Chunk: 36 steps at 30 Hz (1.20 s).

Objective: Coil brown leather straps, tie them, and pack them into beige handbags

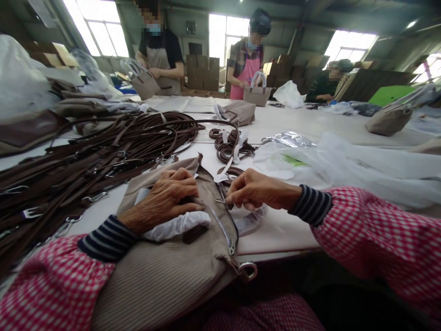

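A ribbed taupe bag (pixel 155 280) lies at the table's front edge, its zipper (pixel 220 225) running along the right side and a metal ring at its lower corner. My left hand (pixel 165 197) rests on the bag, fingers bent, beside a handle wrapped in white material (pixel 179 225); what its fingers hold, if anything, is hidden. Just right of the zipper, my right hand (pixel 251 189) pinches a small metal clip (pixel 220 200). Behind that hand is a coiled brown strap (pixel 231 172) with a white tag.
Many brown straps with metal buckles (pixel 138 142) are heaped at left. Clear plastic wrapping (pixel 344 161) spreads at right. More coiled straps (pixel 225 147) lie ahead. Across the table, people handle bags (pixel 257 95); another bag (pixel 389 120) stands at far right.
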### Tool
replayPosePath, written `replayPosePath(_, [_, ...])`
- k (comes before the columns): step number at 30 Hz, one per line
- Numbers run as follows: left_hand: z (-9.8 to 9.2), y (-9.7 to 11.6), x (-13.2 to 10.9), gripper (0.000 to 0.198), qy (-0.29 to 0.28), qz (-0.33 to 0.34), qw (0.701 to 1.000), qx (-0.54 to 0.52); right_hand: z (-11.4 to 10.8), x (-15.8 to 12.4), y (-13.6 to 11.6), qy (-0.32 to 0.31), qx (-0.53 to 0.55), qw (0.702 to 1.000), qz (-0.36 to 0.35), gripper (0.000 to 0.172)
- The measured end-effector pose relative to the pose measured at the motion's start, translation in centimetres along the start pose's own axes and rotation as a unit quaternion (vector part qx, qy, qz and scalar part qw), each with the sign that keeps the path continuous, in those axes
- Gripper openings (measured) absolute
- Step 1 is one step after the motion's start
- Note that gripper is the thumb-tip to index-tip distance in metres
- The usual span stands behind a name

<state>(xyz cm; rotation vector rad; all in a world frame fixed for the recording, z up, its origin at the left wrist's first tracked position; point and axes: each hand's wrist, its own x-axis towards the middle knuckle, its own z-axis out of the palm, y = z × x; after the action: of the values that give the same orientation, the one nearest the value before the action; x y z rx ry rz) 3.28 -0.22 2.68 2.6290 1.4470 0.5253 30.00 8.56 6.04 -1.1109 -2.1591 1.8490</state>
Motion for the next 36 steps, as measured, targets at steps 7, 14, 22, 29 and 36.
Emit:
replayPosePath(7, [-0.3,0.3,0.1,0.040,-0.013,0.000,1.000,0.003,0.3,-1.0,1.7,0.084,0.024,0.995,-0.053,0.026])
replayPosePath(14, [-0.2,0.2,0.0,0.050,-0.003,0.000,1.000,0.003,-2.0,0.3,5.0,0.266,-0.031,0.951,-0.151,0.026])
replayPosePath(22, [-0.1,0.3,-0.1,0.054,0.001,-0.019,1.000,-0.005,-3.9,-2.1,6.4,0.283,-0.200,0.918,-0.191,0.018])
replayPosePath(29, [-0.2,0.3,0.0,0.053,-0.006,-0.016,1.000,-0.004,-4.0,-5.3,5.2,0.164,-0.393,0.851,-0.306,0.023])
replayPosePath(36, [-0.4,0.4,0.1,0.053,-0.009,-0.009,1.000,0.001,-2.5,-3.3,2.7,-0.004,-0.539,0.803,-0.256,0.025])
